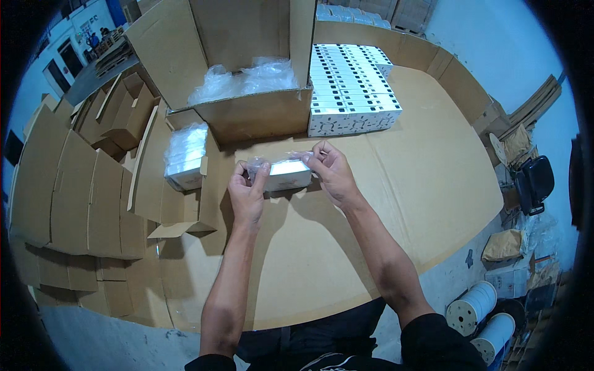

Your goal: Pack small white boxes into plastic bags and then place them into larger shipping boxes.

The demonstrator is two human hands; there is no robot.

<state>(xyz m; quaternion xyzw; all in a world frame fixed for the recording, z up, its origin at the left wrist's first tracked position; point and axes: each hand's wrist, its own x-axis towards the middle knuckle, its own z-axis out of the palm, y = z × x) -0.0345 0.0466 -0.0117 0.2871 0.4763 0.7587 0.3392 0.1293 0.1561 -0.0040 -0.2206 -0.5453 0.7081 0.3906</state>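
Observation:
Over the cardboard-covered table, a small white box (289,177) sits inside a clear plastic bag (281,157). My left hand (249,193) is closed, pinching the left end of the bag between thumb and fingers. At the other end, my right hand (333,172) is closed on the plastic near the box's top right corner. To the left lies an open cardboard carton (204,207), with several white boxes in clear bags (187,156) packed in a row in its far part.
Behind my hands stands a large open carton (253,120) holding crumpled clear plastic bags (247,80). White boxes (356,117) are stacked in rows to its right. Several empty cartons (74,191) crowd the left side. Spools (473,306) stand on the floor at lower right.

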